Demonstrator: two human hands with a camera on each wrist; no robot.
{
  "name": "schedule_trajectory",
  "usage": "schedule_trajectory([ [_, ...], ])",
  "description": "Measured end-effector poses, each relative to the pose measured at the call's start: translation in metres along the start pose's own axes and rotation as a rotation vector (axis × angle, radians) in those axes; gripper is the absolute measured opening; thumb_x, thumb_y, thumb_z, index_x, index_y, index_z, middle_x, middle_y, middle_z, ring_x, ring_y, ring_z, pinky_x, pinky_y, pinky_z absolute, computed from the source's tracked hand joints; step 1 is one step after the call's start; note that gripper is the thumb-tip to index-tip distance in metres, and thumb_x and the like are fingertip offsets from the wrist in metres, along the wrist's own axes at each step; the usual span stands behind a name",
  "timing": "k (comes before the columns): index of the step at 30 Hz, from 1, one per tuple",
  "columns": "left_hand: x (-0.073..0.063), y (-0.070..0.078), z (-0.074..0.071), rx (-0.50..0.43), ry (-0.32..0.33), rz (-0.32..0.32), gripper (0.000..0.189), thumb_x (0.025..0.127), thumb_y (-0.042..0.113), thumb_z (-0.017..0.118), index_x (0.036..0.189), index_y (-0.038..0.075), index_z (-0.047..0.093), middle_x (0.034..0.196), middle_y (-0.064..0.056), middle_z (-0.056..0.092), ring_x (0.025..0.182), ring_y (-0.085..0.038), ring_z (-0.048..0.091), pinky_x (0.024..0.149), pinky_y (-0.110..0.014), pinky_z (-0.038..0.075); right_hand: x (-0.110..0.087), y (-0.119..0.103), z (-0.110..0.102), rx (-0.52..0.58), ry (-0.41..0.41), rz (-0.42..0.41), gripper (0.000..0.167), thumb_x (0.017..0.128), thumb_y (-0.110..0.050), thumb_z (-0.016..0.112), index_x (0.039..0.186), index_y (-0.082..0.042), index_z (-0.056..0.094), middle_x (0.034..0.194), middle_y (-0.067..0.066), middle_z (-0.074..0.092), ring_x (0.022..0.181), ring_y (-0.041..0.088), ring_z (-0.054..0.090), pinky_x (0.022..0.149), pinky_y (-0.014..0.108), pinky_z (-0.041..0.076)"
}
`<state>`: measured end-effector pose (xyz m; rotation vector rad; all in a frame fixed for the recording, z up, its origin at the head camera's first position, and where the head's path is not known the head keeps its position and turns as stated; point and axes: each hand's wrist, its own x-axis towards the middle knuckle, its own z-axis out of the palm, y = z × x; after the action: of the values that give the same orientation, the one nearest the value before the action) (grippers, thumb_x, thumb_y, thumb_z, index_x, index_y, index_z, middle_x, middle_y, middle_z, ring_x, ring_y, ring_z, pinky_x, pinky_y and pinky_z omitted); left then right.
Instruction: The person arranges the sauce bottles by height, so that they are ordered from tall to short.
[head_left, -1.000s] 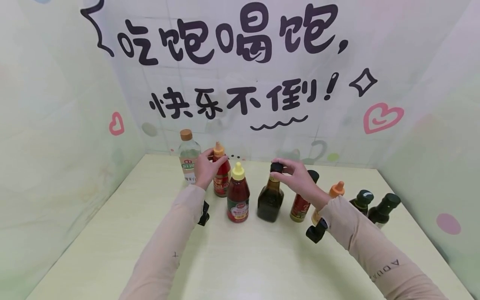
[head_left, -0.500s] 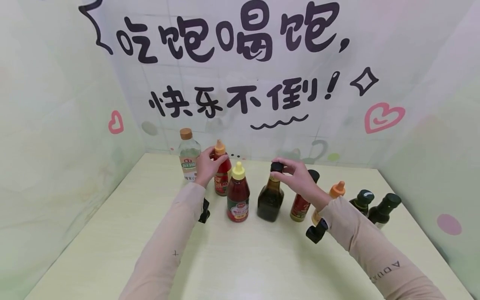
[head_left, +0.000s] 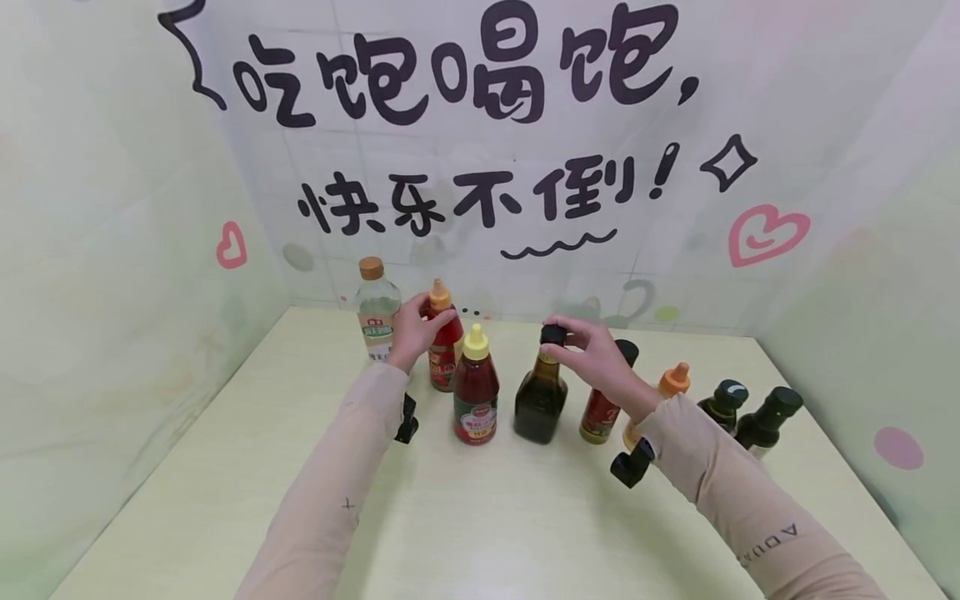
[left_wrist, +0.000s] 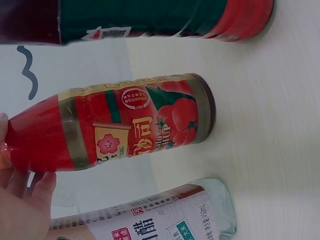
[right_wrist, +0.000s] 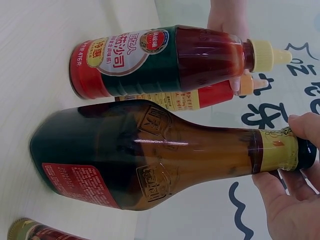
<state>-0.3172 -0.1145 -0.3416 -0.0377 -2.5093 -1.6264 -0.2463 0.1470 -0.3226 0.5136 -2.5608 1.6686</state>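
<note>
My left hand (head_left: 415, 332) holds a red tomato ketchup bottle (left_wrist: 140, 120) near its neck, fingers and thumb around the part below the orange nozzle cap. It stands upright between a clear white vinegar bottle (head_left: 377, 323) and a second ketchup bottle (head_left: 476, 400) with a yellow nozzle cap, which is nearer me. My right hand (head_left: 596, 354) grips a dark brown sauce bottle (right_wrist: 165, 155) around its black cap and gold neck band. This bottle stands upright to the right of the yellow-capped one. Part of the vinegar bottle is hidden behind my left hand.
Right of the dark bottle stand a red-labelled bottle (head_left: 600, 412), an orange-capped bottle (head_left: 673, 379) and two dark bottles (head_left: 723, 404) with dark caps. My right forearm passes over some of them. A printed backdrop (head_left: 480, 275) closes off the back of the pale table (head_left: 510, 525).
The ketchup bottle in my left hand has shifted very slightly to the right, and my left sleeve slightly to the left. My right hand keeps its hold on the dark sauce bottle, unmoved.
</note>
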Motion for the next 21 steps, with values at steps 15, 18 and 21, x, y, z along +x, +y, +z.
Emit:
schedule_trajectory([
  [15, 0.0030, 0.0023, -0.0014, 0.022, -0.034, 0.021, 0.047, 0.085, 0.024, 0.060, 0.126, 0.006, 0.046, 0.119, -0.010, 0.052, 0.108, -0.023, 0.047, 0.091, -0.038, 0.039, -0.0004, -0.0017, -0.0011, 0.004, -0.008, -0.001, 0.039, 0.082, -0.020, 0.063, 0.118, -0.008, 0.054, 0.120, 0.012, 0.050, 0.100, 0.025, 0.055, 0.078, 0.035, 0.046],
  [18, 0.0021, 0.0019, -0.0022, 0.029, -0.044, 0.023, 0.048, 0.085, 0.025, 0.059, 0.127, 0.006, 0.044, 0.120, -0.010, 0.051, 0.109, -0.023, 0.046, 0.092, -0.038, 0.039, 0.0001, -0.0007, -0.0002, 0.009, 0.002, 0.001, 0.038, 0.082, -0.019, 0.064, 0.117, -0.008, 0.055, 0.118, 0.011, 0.051, 0.098, 0.024, 0.055, 0.077, 0.034, 0.046],
  [21, 0.0009, 0.0005, -0.0038, 0.023, -0.057, 0.027, 0.050, 0.086, 0.025, 0.058, 0.129, 0.007, 0.041, 0.122, -0.011, 0.049, 0.111, -0.023, 0.045, 0.092, -0.039, 0.038, 0.0010, 0.0002, 0.0011, 0.019, 0.010, 0.003, 0.036, 0.081, -0.018, 0.065, 0.115, -0.008, 0.056, 0.116, 0.011, 0.052, 0.097, 0.023, 0.056, 0.077, 0.034, 0.046],
])
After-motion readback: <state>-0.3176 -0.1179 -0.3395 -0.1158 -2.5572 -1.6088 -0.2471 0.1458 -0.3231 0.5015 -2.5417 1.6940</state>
